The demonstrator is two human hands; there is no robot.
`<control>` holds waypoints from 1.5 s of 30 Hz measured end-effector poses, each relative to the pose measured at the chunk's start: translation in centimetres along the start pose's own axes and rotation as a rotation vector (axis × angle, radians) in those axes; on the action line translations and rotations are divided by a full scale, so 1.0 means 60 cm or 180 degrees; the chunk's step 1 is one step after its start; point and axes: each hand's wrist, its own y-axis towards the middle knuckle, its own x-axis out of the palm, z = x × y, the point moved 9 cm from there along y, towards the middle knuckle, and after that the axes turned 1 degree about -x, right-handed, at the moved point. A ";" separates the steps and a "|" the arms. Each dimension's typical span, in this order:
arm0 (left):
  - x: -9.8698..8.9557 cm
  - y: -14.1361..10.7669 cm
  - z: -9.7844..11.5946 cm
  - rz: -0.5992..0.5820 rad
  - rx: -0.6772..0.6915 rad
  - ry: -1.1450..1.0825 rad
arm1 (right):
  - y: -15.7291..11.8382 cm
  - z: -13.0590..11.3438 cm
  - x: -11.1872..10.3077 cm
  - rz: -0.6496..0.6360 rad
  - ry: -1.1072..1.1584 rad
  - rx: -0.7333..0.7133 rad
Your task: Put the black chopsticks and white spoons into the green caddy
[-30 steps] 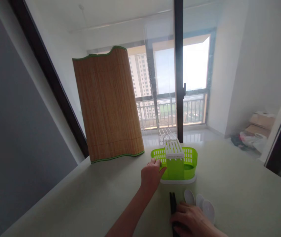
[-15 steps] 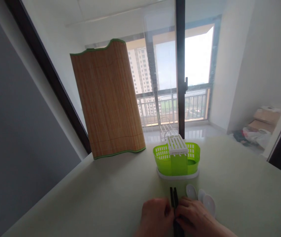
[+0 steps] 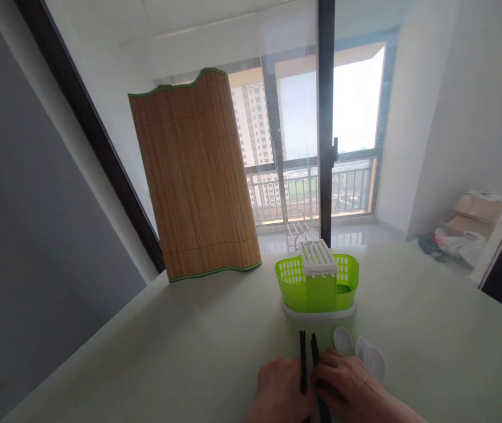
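Black chopsticks (image 3: 303,359) stand up from my left hand (image 3: 282,389), whose fingers are closed around them. More black chopsticks (image 3: 314,346) lean in my right hand (image 3: 346,379), closed on them close beside the left. How many sticks each hand has, I cannot tell. Just beyond my right hand lie several white spoons (image 3: 343,341), their handles partly hidden by the hand. Past my hands stands a green utensil basket (image 3: 295,292) with a white base and a white slotted rack (image 3: 319,258) across its middle.
A bamboo mat (image 3: 195,182) with green edging stands upright at the table's back left. The pale table (image 3: 154,346) ends at a glass door with a dark frame (image 3: 326,117). Behind the glass are a wire rack (image 3: 302,230) and, at right, cardboard boxes (image 3: 475,214).
The chopsticks have parted into two groups, one in each hand, with a wider gap between their tips. The left group has shifted slightly left. The basket and spoons stay in place.
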 end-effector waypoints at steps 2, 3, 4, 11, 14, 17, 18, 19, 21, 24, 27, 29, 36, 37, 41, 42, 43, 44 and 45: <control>0.001 0.002 0.002 -0.0024 -0.0053 0.0024 | 0.001 -0.003 -0.003 0.0003 0.0032 -0.0009; 0.002 0.003 0.003 -0.0038 -0.0082 0.0034 | 0.001 -0.005 -0.004 0.0003 0.0066 -0.0019; 0.002 0.004 0.006 -0.0049 -0.0101 0.0041 | 0.001 -0.007 -0.005 0.0008 0.0104 -0.0025; 0.004 0.006 0.031 -0.0191 -0.0035 0.0125 | -0.001 -0.005 -0.012 0.0111 0.0146 -0.0053; 0.002 0.006 0.036 -0.0225 -0.0016 0.0106 | -0.002 -0.005 -0.013 0.0168 0.0132 -0.0097; -0.002 0.005 0.036 -0.0247 -0.0093 0.0113 | -0.003 -0.005 -0.012 0.0143 0.0141 -0.0096; -0.003 0.004 0.035 -0.0269 -0.0135 0.0135 | -0.003 -0.006 -0.012 0.0121 0.0144 -0.0100; -0.003 0.003 0.035 -0.0306 -0.0174 0.0156 | -0.003 -0.007 -0.012 0.0107 0.0146 -0.0107; -0.003 0.002 0.035 -0.0368 -0.0199 0.0185 | -0.003 -0.010 -0.013 0.0098 0.0143 -0.0127; -0.004 0.003 0.040 -0.0394 -0.0121 0.0230 | -0.003 -0.011 -0.014 0.0093 0.0120 -0.0123; -0.001 0.005 0.043 -0.0435 -0.0094 0.0245 | -0.003 -0.009 -0.013 0.0084 0.0094 -0.0081; 0.001 0.007 0.041 -0.0471 -0.0139 0.0221 | -0.003 -0.009 -0.012 0.0079 0.0069 -0.0075; 0.002 0.018 0.036 -0.0343 -0.0052 0.0167 | -0.003 -0.012 -0.015 0.0080 0.0038 -0.0113; 0.004 0.019 0.035 -0.0332 -0.0055 0.0171 | -0.003 -0.013 -0.016 0.0085 0.0045 -0.0115; 0.006 0.026 0.034 -0.0196 -0.0079 0.0122 | -0.001 -0.017 -0.019 0.0060 -0.0004 -0.0134; 0.006 0.027 0.033 -0.0173 -0.0092 0.0106 | -0.001 -0.017 -0.019 0.0051 -0.0034 -0.0131; 0.007 0.027 0.031 -0.0154 -0.0101 0.0087 | -0.001 -0.017 -0.019 0.0052 -0.0057 -0.0127; 0.007 0.028 0.029 -0.0133 -0.0097 0.0069 | 0.000 -0.017 -0.019 0.0061 -0.0067 -0.0130; 0.007 0.028 0.026 -0.0116 -0.0090 0.0050 | 0.000 -0.017 -0.019 0.0075 -0.0065 -0.0136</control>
